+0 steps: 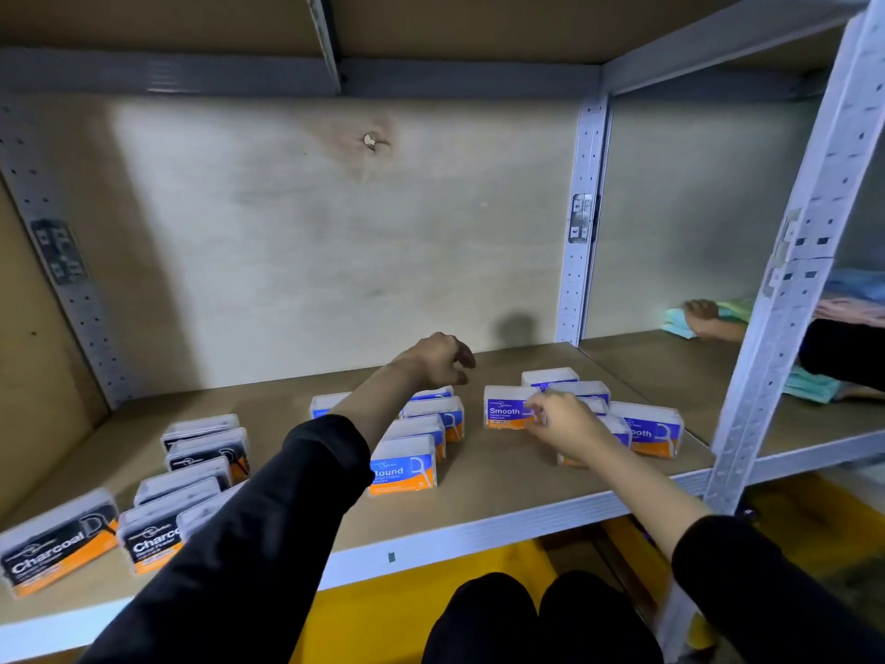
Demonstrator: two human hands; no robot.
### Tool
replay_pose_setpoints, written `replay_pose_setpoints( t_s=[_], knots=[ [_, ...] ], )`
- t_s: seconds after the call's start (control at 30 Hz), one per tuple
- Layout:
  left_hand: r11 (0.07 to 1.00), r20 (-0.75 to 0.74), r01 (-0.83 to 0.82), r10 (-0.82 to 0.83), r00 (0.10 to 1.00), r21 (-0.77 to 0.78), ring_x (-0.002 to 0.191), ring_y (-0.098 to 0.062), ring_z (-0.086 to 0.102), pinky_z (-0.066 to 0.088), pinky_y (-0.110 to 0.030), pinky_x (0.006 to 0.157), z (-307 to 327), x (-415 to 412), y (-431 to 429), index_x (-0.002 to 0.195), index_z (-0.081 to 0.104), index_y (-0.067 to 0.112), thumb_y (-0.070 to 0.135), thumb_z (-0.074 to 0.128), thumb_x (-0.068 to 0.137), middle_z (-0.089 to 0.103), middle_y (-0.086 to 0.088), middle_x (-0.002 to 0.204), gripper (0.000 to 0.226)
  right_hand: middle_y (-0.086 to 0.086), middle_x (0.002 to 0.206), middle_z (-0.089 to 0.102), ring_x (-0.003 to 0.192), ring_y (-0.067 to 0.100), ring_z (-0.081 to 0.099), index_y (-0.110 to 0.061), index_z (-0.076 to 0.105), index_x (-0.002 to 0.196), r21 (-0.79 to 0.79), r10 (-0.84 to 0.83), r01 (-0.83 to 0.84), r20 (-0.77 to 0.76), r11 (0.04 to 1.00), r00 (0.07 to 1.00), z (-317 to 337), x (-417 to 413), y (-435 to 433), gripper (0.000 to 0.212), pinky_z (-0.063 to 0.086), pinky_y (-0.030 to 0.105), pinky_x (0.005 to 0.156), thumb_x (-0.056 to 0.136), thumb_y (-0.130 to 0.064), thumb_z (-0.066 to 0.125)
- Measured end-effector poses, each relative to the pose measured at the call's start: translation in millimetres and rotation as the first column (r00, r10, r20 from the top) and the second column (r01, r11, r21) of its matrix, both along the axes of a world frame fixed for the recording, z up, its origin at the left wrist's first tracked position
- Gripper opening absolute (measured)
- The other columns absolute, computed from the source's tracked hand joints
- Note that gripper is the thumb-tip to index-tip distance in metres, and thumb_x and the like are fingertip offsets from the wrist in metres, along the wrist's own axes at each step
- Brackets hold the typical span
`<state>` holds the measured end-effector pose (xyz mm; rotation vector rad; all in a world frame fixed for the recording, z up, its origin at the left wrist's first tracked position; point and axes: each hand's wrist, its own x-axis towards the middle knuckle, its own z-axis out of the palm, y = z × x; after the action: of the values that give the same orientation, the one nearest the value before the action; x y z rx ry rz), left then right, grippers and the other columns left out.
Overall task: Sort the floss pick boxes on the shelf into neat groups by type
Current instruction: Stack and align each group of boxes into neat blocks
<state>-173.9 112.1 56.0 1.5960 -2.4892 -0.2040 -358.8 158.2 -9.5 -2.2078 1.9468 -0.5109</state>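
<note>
Left hand (pixel 438 359) loosely curled, holds nothing, hovers over the back of the shelf (pixel 503 476). Right hand (pixel 565 421) pinches the right end of one Smooth box (pixel 507 408), covering part of its label and several other Smooth boxes (pixel 651 428) at right. Left forearm hides the rear Round boxes (pixel 403 467); the sleeve cuts off some Charcoal boxes (pixel 60 543) at left. Steel upright (pixel 785 328) partly blocks the next bay, where another person's hand (pixel 701 316) rests on blurry cloths (pixel 677 323). Boxes stand with long axis left-right, labels toward camera; Round row runs front to back mid-shelf.
</note>
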Motion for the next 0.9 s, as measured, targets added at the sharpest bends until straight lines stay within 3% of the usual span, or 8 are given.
replay_pose_setpoints(
  t_s=[0.27,0.63,0.7,0.8,0.9],
  knots=[
    [0.999,0.003,0.031,-0.031,1.000,0.022,0.124,-0.021,0.050,0.039,-0.027,0.101,-12,-25,-37,0.127,0.056,0.009,0.016,0.058,0.088,0.057,-0.008,0.133,0.039,0.013,0.129,0.057,0.117,0.028,0.053,-0.008,0.054,0.125,0.038,-0.060,0.060,-0.003,0.997,0.998,24,-42,-67,0.040,0.045,0.037,0.097,0.086,-0.015,0.058],
    [0.972,0.108,0.057,-0.084,0.991,0.229,0.127,-0.022,0.047,0.039,-0.031,0.105,-42,-62,-83,0.137,0.043,0.009,0.028,0.069,0.081,0.049,-0.006,0.142,0.065,0.010,0.138,0.048,0.126,0.023,0.045,-0.008,0.046,0.133,0.199,0.065,-0.037,-0.135,0.979,0.989,15,-56,-149,0.058,0.037,0.031,0.103,0.081,-0.022,0.067],
    [0.964,0.102,0.056,-0.085,0.991,0.261,0.125,-0.023,0.049,0.041,-0.031,0.102,-47,-66,-89,0.135,0.045,0.007,0.027,0.071,0.079,0.051,-0.007,0.139,0.066,0.009,0.138,0.050,0.124,0.022,0.048,-0.009,0.047,0.133,0.258,0.105,-0.067,-0.136,0.964,0.985,13,-56,-157,0.059,0.040,0.029,0.098,0.080,-0.022,0.068],
    [0.956,0.117,0.068,-0.105,0.988,0.285,0.117,-0.024,0.055,0.044,-0.031,0.096,-51,-70,-96,0.129,0.051,0.007,0.027,0.072,0.078,0.057,-0.009,0.132,0.059,0.007,0.130,0.058,0.111,0.021,0.056,-0.009,0.055,0.127,0.335,0.172,-0.115,-0.147,0.935,0.974,14,-55,-168,0.052,0.043,0.022,0.076,0.078,-0.021,0.069],
    [0.956,0.119,0.084,-0.121,0.985,0.281,0.109,-0.025,0.060,0.045,-0.027,0.084,-51,-71,-102,0.121,0.059,0.006,0.025,0.071,0.079,0.064,-0.010,0.122,0.048,0.006,0.114,0.064,0.092,0.016,0.054,-0.008,0.063,0.116,0.360,0.233,-0.162,-0.163,0.919,0.959,15,-55,-178,0.041,0.040,0.025,0.076,0.077,-0.019,0.070]
  ],
)
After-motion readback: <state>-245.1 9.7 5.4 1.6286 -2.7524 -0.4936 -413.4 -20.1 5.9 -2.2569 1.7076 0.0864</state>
